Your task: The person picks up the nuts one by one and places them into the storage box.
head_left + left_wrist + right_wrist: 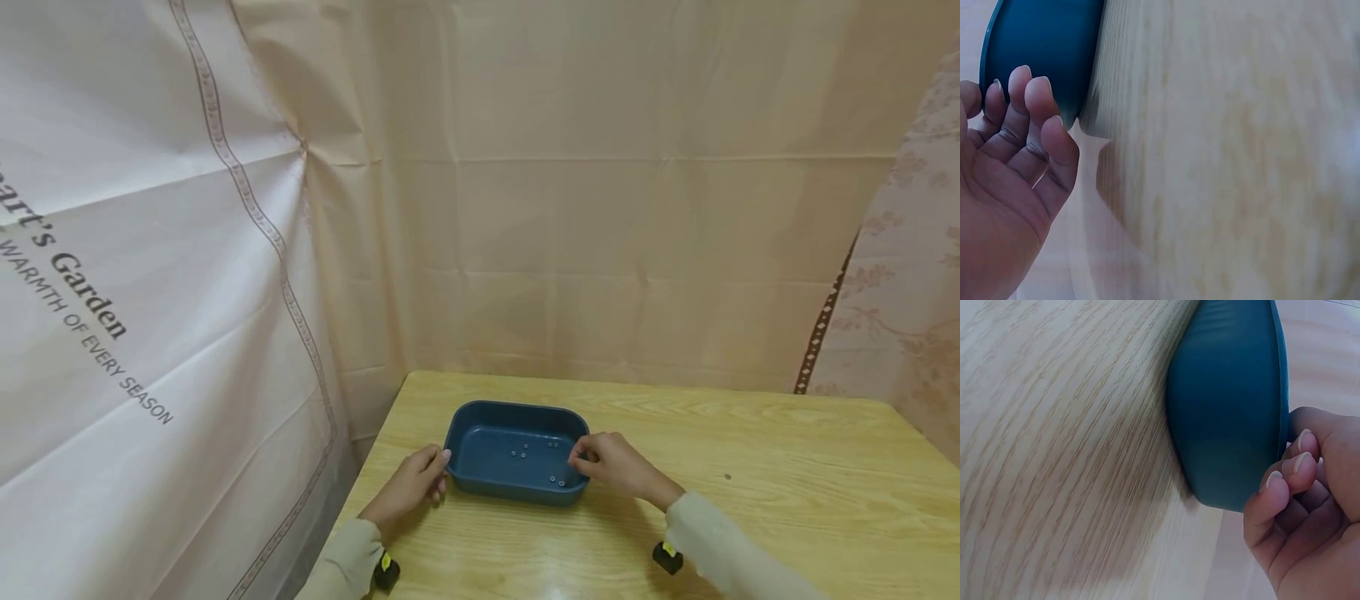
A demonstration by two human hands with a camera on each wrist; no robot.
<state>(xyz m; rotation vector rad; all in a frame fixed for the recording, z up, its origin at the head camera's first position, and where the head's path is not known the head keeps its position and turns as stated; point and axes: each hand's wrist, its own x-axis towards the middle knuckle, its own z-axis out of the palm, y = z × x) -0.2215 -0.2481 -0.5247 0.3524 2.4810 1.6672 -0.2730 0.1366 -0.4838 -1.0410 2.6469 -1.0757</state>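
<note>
A dark blue rectangular tray (517, 493) stands on the wooden table. Several small metal ring-shaped pieces, like nuts (552, 479), lie scattered on its floor. At its left end my left hand (415, 482) grips the rim, thumb on top and fingers against the outer wall (1054, 44). My right hand (618, 467) reaches over the right end, thumb and forefinger tips close together just inside the rim. Its other fingers (1275, 487) curl beside the outer wall (1229, 412). I cannot tell whether anything small sits between those two fingertips.
One small metal piece (727, 477) lies on the table (810, 467) to the right of my right hand. Hanging cloth (600, 250) closes off the back, and a printed cloth (187, 333) hangs along the left side. Each wrist carries a small black device (667, 557).
</note>
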